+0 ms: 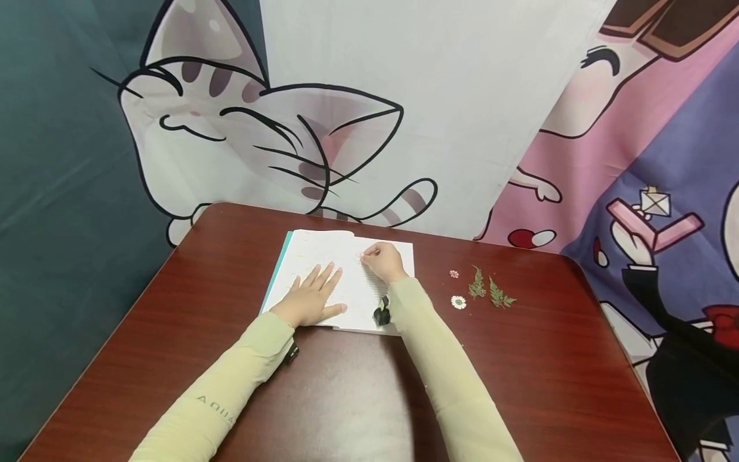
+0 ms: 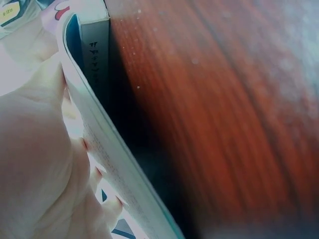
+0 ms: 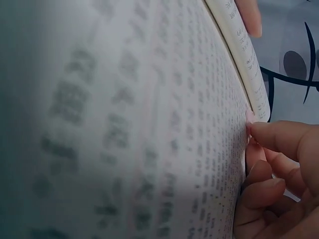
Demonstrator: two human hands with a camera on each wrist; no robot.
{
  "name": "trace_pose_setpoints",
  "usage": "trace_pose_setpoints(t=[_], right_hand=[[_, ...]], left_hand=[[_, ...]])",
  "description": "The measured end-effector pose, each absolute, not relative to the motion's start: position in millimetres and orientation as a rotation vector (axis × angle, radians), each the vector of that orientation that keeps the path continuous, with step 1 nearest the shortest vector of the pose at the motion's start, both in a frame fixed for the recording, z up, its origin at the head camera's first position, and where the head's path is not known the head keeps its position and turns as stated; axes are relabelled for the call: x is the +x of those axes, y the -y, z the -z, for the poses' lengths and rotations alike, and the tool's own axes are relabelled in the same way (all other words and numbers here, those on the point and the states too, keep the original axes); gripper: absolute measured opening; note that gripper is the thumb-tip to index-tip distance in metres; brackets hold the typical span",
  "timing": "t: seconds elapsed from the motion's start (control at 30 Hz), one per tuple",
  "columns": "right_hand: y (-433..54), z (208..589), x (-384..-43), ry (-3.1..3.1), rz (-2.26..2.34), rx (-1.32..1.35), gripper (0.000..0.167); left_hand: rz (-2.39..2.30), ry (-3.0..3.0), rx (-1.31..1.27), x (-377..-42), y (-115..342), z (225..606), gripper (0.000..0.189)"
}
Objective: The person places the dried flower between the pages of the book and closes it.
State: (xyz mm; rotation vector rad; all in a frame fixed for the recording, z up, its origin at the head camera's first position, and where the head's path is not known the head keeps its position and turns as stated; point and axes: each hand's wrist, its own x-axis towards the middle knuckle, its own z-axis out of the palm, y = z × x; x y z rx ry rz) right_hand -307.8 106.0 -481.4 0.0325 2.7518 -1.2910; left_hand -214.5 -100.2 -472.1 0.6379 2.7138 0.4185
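Note:
An open book (image 1: 320, 247) with printed pages and a teal cover edge lies on the table. My left hand (image 1: 312, 300) rests flat on its left page, fingers spread and the thumb toward the gutter. In the left wrist view, the palm of the left hand (image 2: 40, 149) lies over the page near the book's lower edge. Over the right page, my right hand (image 1: 383, 262) pinches a small pink flower (image 3: 249, 123) between thumb and forefinger, right at the paper by the gutter. The other fingers of the right hand (image 3: 274, 184) are curled; the fingertips cover most of the flower.
Right of the book lie a small pink flower (image 1: 454, 274), a white daisy-like flower (image 1: 458, 302) and two green fern-like sprigs, one left (image 1: 476, 283) and one right (image 1: 500, 294). The dark red table (image 1: 548, 359) meets a cartoon-printed cloth (image 1: 462, 96) at its back.

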Motion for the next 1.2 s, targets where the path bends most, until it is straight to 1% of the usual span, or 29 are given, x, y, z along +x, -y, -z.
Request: trace_pose_setpoints(t=[0.23, 0.37, 0.6, 0.9, 1.1, 1.2], right_hand=[[-109.6, 487.0, -307.8, -2.809, 1.334, 0.070, 0.012], [-115.7, 483.9, -303.6, -2.772, 1.396, 0.050, 0.012], [-130.3, 467.4, -287.2, -2.684, 1.519, -0.023, 0.015], [-149.4, 448.2, -261.7, -2.803, 1.516, -0.080, 0.017], [-163.7, 447.5, -245.1, -2.840, 1.535, -0.042, 0.020], [-170.7, 449.6, -237.5, -2.849, 1.502, 0.013, 0.024]], left_hand=[[-0.437, -2.709, 0.647, -214.9, 98.9, 472.8, 0.085], [-0.435, -2.704, 0.637, -215.7, 98.5, 474.5, 0.086], [-0.434, -2.701, 0.626, -214.9, 98.9, 474.4, 0.085], [-0.447, -2.707, 0.634, -211.8, 100.4, 470.4, 0.083], [-0.444, -2.707, 0.638, -211.8, 100.0, 471.4, 0.084], [-0.454, -2.709, 0.648, -211.2, 100.4, 471.5, 0.084]])
